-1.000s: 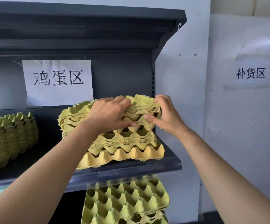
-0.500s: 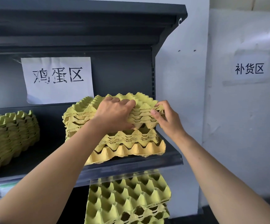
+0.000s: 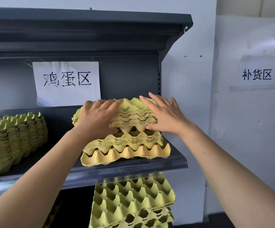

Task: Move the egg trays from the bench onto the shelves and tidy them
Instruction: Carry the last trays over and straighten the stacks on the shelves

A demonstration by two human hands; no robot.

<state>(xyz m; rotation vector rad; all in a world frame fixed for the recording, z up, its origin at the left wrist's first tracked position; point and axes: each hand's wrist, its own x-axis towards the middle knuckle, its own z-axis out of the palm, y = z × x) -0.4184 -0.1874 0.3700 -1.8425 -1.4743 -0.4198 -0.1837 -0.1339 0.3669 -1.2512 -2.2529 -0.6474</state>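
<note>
A stack of yellow-green pulp egg trays (image 3: 130,112) sits on the right end of the dark shelf (image 3: 133,168), on top of a lower pile whose bottom tray (image 3: 125,153) is more orange. My left hand (image 3: 97,117) lies over the stack's top left, fingers spread along its upper edge. My right hand (image 3: 164,114) lies flat on the top right with straight fingers, thumb against the front edge. The upper trays sit slightly askew on the lower ones.
Another stack of egg trays (image 3: 13,142) stands at the shelf's left. More trays (image 3: 131,203) lie on the shelf below. A paper sign (image 3: 66,83) hangs on the back panel, a second sign (image 3: 256,74) on the white wall to the right.
The upper trays have come down onto the pile. Both hands have let go of the front edge and now lie flatter on top, the right with fingers straightened.
</note>
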